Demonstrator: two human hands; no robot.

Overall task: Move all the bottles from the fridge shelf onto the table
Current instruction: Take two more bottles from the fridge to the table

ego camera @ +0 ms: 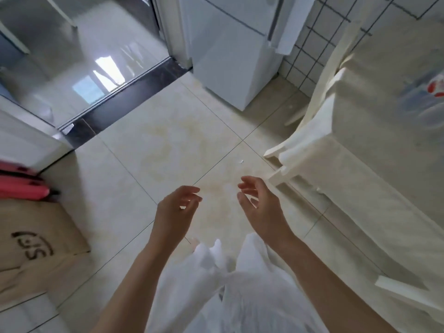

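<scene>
Now both hands hover empty over the floor tiles.
Left hand (176,209) and right hand (258,205) show loosely curled, parted fingers; the shut white fridge (230,56) stands well ahead.

The brown cardboard box (36,239) bears dark letters reading roughly "SF"

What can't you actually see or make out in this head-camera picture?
- Fridge shelf and bottles: hidden behind the closed doors of the white fridge.
- Table: cut off by the right edge; a cloth covers it, and the red and blue thing on it is too blurred to identify.
- Pink objects: cut off by the left edge.
- Left hand and right hand: both empty, fingers loosely curled, slightly blurred.
</scene>
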